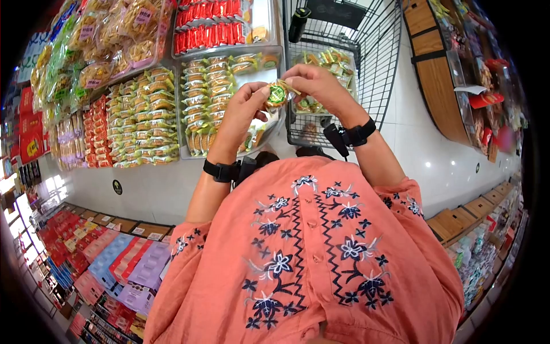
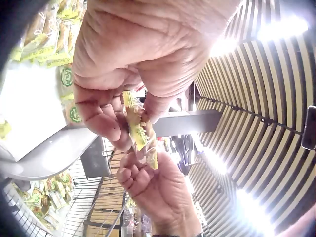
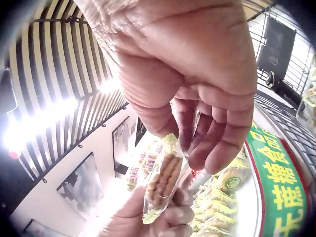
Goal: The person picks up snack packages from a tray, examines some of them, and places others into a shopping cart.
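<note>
Up over the edge of the display bin, both hands hold one small wrapped pastry (image 1: 277, 94), in clear and yellow film with a round green label. My left hand (image 1: 240, 116) pinches one end between thumb and fingers. At the opposite end, my right hand (image 1: 323, 89) pinches the wrapper. The right wrist view shows the pastry's ridged brown side (image 3: 165, 180) through the film, with the left hand (image 3: 131, 212) behind it. In the left wrist view the wrapper's yellow crimped edge (image 2: 132, 106) shows between the left thumb and fingers.
Rows of similar wrapped pastries (image 1: 197, 94) fill the bin ahead, beside red packets (image 1: 209, 37). A wire shopping cart (image 1: 381, 57) stands at front right, holding a clear bag of wrapped pastries (image 1: 338, 63) and a black bottle (image 1: 299, 24). A wooden shelf (image 1: 444, 86) curves along the right.
</note>
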Demonstrator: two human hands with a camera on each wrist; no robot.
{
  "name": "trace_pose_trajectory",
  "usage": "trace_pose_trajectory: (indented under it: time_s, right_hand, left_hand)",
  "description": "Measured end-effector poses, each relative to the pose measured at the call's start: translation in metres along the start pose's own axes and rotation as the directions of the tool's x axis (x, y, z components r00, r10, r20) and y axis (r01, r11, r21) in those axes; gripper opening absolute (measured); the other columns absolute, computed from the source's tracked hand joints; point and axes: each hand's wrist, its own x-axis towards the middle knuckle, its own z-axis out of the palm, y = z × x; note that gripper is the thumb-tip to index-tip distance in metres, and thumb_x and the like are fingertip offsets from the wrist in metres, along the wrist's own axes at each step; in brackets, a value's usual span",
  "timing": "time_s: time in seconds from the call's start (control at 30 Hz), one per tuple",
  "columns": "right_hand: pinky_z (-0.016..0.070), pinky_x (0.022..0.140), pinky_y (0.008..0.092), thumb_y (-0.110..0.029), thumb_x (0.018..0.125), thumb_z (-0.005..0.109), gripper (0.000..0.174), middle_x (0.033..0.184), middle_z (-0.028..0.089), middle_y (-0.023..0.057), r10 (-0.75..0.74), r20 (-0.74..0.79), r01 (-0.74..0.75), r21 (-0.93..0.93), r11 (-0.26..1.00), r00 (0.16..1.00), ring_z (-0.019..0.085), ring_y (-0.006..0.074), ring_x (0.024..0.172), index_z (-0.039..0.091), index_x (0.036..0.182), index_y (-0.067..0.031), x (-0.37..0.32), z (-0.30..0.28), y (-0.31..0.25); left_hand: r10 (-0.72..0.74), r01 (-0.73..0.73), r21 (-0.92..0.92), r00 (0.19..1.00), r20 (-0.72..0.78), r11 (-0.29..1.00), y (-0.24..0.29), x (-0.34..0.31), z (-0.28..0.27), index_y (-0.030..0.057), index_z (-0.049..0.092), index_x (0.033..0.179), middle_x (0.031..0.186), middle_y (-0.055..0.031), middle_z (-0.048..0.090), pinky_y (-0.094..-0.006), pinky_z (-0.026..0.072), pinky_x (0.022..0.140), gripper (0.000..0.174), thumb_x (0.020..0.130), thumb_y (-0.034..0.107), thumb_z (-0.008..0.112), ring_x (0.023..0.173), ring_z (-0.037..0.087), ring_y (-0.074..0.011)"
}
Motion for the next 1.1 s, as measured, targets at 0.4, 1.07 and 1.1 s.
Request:
trace_pose_trajectory:
  time_s: [0.4,1.07,1.1]
  right_hand:
    - [0.0489,0.060,0.0239,-0.027,0.093,0.068,0.026,0.081,0.063,0.0012,0.088,0.075,-0.093,0.063,0.994,0.993,0.062,0.0086,0.069,0.065,0.101,-0.0020,0.015,0.011,0.008]
    - [0.0505,0.079,0.0462,-0.019,0.080,0.069,0.025,0.092,0.063,0.0227,-0.491,0.005,0.267,-0.844,0.465,0.871,0.061,0.0419,0.089,0.062,0.093,0.0017,0.093,0.056,0.046]
    - [0.0520,0.078,0.0478,-0.016,0.080,0.069,0.024,0.094,0.062,0.0237,-0.484,-0.003,0.244,-0.860,0.447,0.875,0.063,0.0426,0.088,0.062,0.094,0.0016,0.098,0.060,0.051]
  left_hand:
    - [0.029,-0.024,0.067,0.996,-0.081,0.997,0.002,-0.004,-0.014,0.0054,0.063,0.115,0.083,0.0033,0.058,-0.0209,0.0418,0.059,0.032,0.100,0.033,0.064,0.069,0.052,-0.0050]
    - [0.194,-0.100,0.302,0.934,-0.301,0.948,-0.020,0.006,-0.050,-0.0041,0.056,0.125,0.103,-0.0101,0.066,-0.0309,0.0530,0.078,0.039,0.098,0.023,0.064,0.090,0.063,-0.0168]
    - [0.190,-0.095,0.314,0.939,-0.286,0.945,-0.022,0.006,-0.050,-0.0040,0.056,0.124,0.102,-0.0098,0.067,-0.0305,0.0529,0.077,0.038,0.098,0.023,0.064,0.089,0.063,-0.0164]
